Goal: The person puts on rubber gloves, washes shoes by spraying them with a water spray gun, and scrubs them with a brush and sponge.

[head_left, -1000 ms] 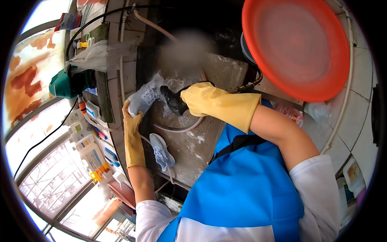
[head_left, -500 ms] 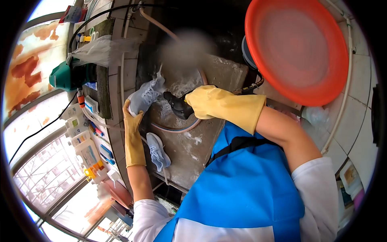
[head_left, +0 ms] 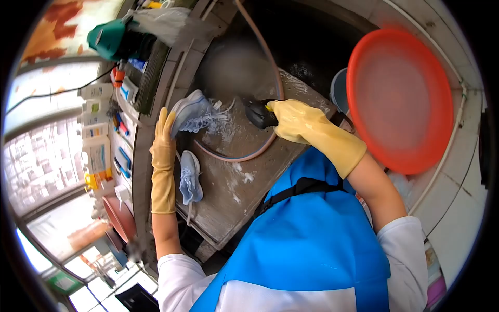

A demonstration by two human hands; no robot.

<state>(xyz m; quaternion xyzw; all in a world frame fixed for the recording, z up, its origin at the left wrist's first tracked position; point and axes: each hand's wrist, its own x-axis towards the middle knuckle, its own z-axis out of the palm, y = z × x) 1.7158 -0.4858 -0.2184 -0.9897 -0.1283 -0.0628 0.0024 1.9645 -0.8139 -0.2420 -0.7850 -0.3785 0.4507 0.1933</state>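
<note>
My left hand (head_left: 165, 126), in a yellow rubber glove, grips the heel end of a light grey-blue sneaker (head_left: 188, 110). That sneaker is tipped on its side with its laces hanging loose toward the right. My right hand (head_left: 292, 119), gloved in yellow too, is closed around a black spray gun (head_left: 261, 113) with a bit of yellow on it. The gun's front faces the laces, and whitish spray or foam shows between the two. Nearer to me on the wet slab lies a second sneaker (head_left: 191, 178), with neither hand on it.
A pinkish hose (head_left: 267, 52) curves over the grey slab (head_left: 223, 190). To the right stand a large red basin (head_left: 403, 99) and a grey bucket (head_left: 339, 89). Bottles (head_left: 97, 156), brushes (head_left: 122, 160) and a green machine (head_left: 107, 39) line the left ledge.
The held sneaker has been turned over onto its side, laces now facing down and right. My right hand and the spray gun appear farther right. The whole view has shifted.
</note>
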